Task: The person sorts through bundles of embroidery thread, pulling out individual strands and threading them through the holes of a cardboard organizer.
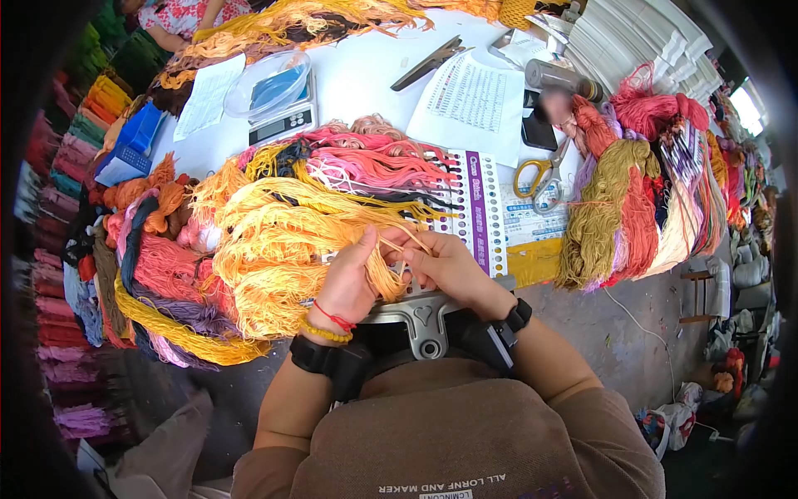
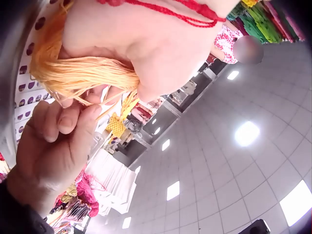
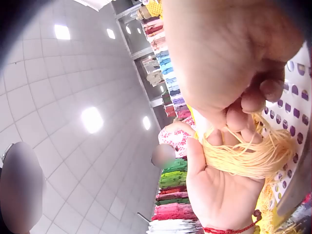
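Observation:
A bundle of pale orange embroidery thread [image 1: 384, 277] lies across the left hand [image 1: 347, 273], gripped between thumb and fingers. Close beside it, the right hand [image 1: 455, 268] pinches strands of that thread at the bundle's upper end; its fingertips meet the strands in the right wrist view, where the bundle [image 3: 248, 157] droops over the left palm. Both hands are just above a white card with punched holes and a purple strip [image 1: 476, 204]. A metal clip [image 1: 413, 314] sits at the card's near edge. Looped yellow-orange threads [image 1: 270, 241] spread from the card's left side.
Thread skeins in many colours [image 1: 170, 274] hang over the table's left edge, with more skeins [image 1: 615, 191] at the right. Scissors [image 1: 540, 179], a phone [image 1: 539, 133], printed sheets [image 1: 474, 96] and a scale [image 1: 283, 121] lie farther back. Another person [image 1: 179, 21] is across the table.

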`<state>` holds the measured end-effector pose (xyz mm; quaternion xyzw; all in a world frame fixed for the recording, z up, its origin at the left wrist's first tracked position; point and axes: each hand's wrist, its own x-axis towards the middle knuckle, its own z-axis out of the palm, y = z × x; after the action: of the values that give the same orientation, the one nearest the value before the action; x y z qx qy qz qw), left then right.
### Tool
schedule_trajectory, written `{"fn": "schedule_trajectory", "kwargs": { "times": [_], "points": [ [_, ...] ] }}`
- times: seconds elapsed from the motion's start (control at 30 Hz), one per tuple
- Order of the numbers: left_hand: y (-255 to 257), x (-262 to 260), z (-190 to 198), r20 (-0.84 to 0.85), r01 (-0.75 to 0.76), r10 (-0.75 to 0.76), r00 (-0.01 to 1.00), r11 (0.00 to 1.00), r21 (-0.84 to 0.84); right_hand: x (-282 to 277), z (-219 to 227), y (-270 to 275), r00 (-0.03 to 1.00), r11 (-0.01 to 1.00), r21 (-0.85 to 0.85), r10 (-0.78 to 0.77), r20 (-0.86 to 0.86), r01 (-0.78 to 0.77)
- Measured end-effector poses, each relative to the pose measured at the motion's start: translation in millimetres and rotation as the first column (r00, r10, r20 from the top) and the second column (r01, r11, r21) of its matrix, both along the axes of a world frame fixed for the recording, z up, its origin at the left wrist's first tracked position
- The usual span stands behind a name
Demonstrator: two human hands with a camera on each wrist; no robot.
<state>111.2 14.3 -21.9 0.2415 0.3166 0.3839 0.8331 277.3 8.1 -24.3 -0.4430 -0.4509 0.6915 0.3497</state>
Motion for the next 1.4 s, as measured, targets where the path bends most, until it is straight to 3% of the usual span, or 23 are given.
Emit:
{"fn": "schedule_trajectory", "kwargs": {
  "times": [0.23,0.37,0.4,0.43,0.47,0.53,0.6,0.67,0.7,0.77,0.83,0.9,0.97,1.1,1.4],
  "points": [
    [-2.2,0.5,-2.7,-0.13,-0.159,0.16,0.979,0.987,0.022,0.4,-13.4,1.2,0.999,0.998,0.049,-0.041,-0.007,0.041],
    [-0.6,-4.7,-7.5,-0.074,-0.169,0.168,0.983,0.986,-0.007,7.7,-15.2,1.7,0.999,1.0,-0.018,-0.003,-0.043,0.002],
    [-1.1,-7.1,-8.2,-0.047,-0.12,0.121,0.992,0.993,0.017,9.6,-11.3,0.6,0.934,0.986,-0.169,-0.048,-0.353,-0.013],
    [-1.2,-9.3,-9.0,-0.022,-0.071,0.072,0.997,0.997,0.042,11.7,-9.2,-0.2,0.776,0.95,-0.303,-0.136,-0.616,-0.075],
    [-0.6,-11.3,-10.0,-0.022,-0.072,0.073,0.997,0.997,0.042,14.0,-15.7,0.9,0.66,0.954,-0.266,-0.111,-0.743,-0.138],
    [0.7,-13.0,-8.9,0.076,0.005,-0.009,0.997,0.998,0.063,14.4,-10.0,1.7,0.629,0.96,-0.259,-0.135,-0.765,-0.109],
    [-1.3,-6.0,0.3,0.029,-0.031,0.031,0.999,0.999,0.018,14.1,-4.7,3.1,0.596,0.965,-0.251,-0.157,-0.787,-0.078],
    [-2.8,-0.7,5.5,-0.02,-0.07,0.07,0.997,0.997,-0.024,10.4,-1.8,4.1,0.89,0.994,-0.109,-0.052,-0.453,0.002],
    [-3.3,0.5,5.8,-0.044,-0.074,0.073,0.996,0.997,-0.016,5.2,2.2,3.3,0.89,0.994,-0.109,-0.052,-0.452,0.002],
    [-4.4,4.4,5.1,-0.067,-0.076,0.075,0.995,0.997,-0.007,-11.5,12.0,-0.5,0.997,0.997,0.036,-0.063,-0.031,0.064],
    [-5.1,8.0,2.2,-0.051,-0.016,0.02,0.999,0.997,0.078,-16.8,-5.6,0.1,0.994,0.996,0.057,-0.066,-0.084,0.071],
    [-3.7,5.9,-2.4,-0.076,0.02,-0.011,0.997,0.992,0.121,-15.7,-7.9,1.0,0.979,0.988,0.139,0.039,0.202,-0.068],
    [-3.4,4.1,-2.1,-0.102,0.056,-0.039,0.994,0.985,0.164,-16.0,-8.5,1.0,0.989,0.994,0.104,0.025,0.144,-0.041],
    [-3.4,1.7,-1.0,-0.057,0.042,-0.036,0.998,0.995,0.093,-15.6,-18.0,1.1,0.999,0.999,0.043,-0.008,0.039,0.007],
    [-2.1,2.8,-6.4,-0.033,0.041,-0.038,0.999,0.995,0.089,-16.0,-8.6,-3.0,0.999,0.997,0.074,-0.035,0.019,0.034]
  ]
}}
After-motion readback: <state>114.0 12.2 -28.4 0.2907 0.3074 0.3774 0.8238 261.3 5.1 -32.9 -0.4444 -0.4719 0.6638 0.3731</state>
